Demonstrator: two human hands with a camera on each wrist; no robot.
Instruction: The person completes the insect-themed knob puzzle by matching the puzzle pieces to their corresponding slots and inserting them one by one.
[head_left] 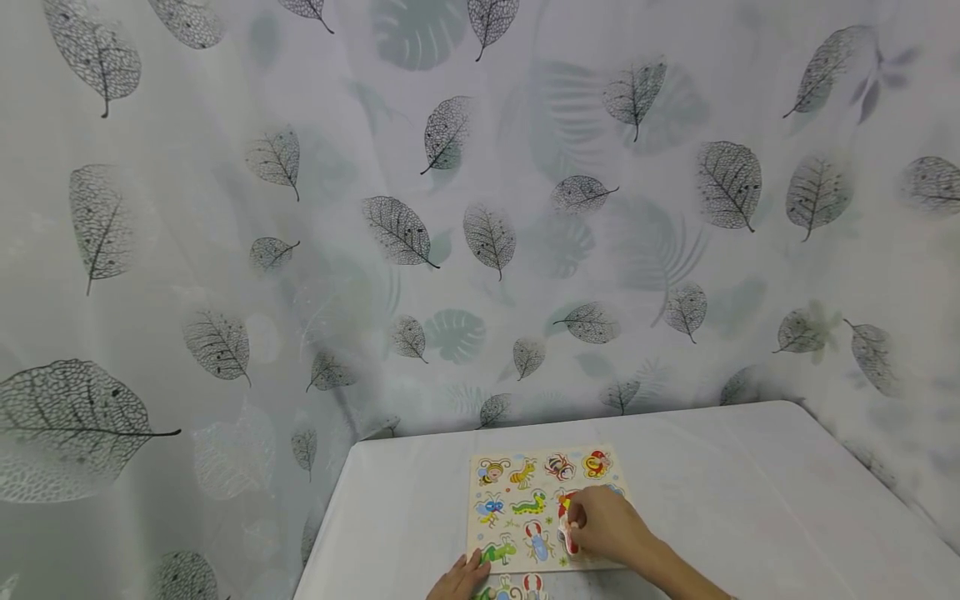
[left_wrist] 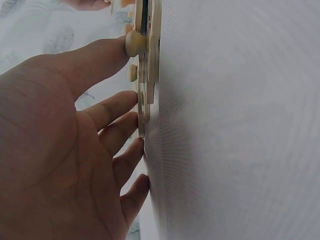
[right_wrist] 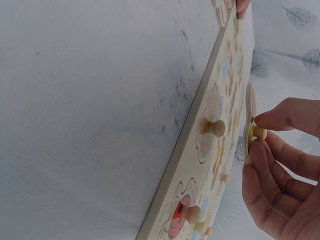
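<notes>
Over the fine-textured tabletop [head_left: 397,500], the left hand [head_left: 459,578] spreads; the right hand [head_left: 607,527] pinches a round-knobbed wooden piece [right_wrist: 249,106].

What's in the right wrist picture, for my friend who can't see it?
A right hand pinches a knobbed wooden puzzle piece above a wooden bug puzzle board. A red ladybug piece shows on the board, which lies on a white tabletop.

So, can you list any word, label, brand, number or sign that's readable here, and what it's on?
None can be read.
Puzzle board: small marks beside the ladybug piece, too small and blurred to read or to call letters.
Patterned backdrop: leaf prints only, no lettering visible.
</notes>
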